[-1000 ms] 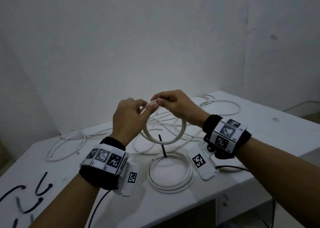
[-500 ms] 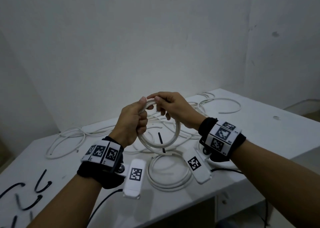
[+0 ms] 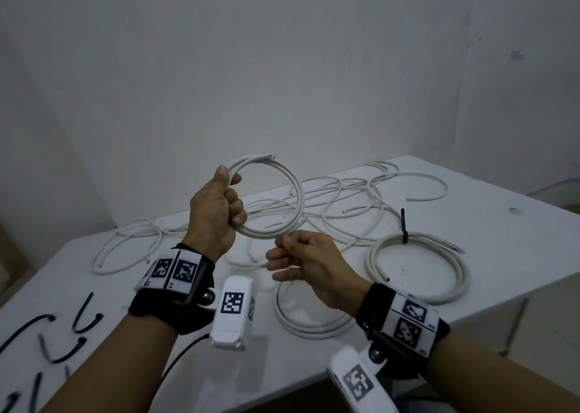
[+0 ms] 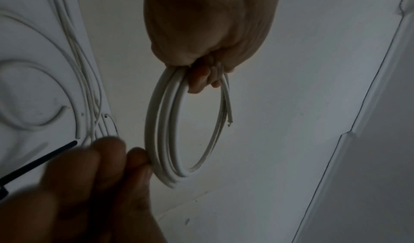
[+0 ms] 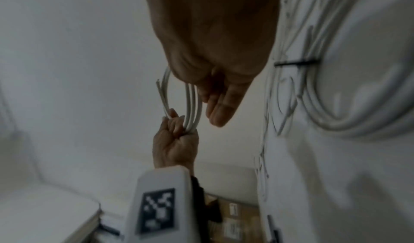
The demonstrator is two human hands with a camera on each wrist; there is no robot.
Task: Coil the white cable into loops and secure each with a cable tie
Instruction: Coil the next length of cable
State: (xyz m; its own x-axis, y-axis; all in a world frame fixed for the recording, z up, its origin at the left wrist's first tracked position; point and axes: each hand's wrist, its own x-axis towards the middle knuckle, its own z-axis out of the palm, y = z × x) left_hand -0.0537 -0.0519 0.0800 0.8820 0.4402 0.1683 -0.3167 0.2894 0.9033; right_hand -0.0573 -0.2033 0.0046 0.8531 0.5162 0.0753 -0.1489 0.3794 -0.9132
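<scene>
A small coil of white cable (image 3: 298, 193) hangs upright in the air above the table, its cut ends at the top. My left hand (image 3: 219, 215) grips the coil's left side in a fist; the left wrist view shows the loops (image 4: 156, 123) running out of that fist (image 4: 208, 34). My right hand (image 3: 298, 262) hovers just under the coil with relaxed fingers and holds nothing. One of its fingertips (image 4: 137, 156) touches the coil's lowest loops. In the right wrist view its fingers (image 5: 220, 108) lie straight beside the coil (image 5: 192, 105).
A finished coil (image 3: 417, 299) with a black cable tie (image 3: 404, 227) lies at the right of the white table (image 3: 502, 240). Another coil (image 3: 310, 326) lies under my right wrist. Loose white cables (image 3: 345, 199) sprawl at the back. Several black ties (image 3: 62, 334) lie front left.
My right hand has let go of the coil's top and dropped below it. My left hand has lifted the coil and holds it alone.
</scene>
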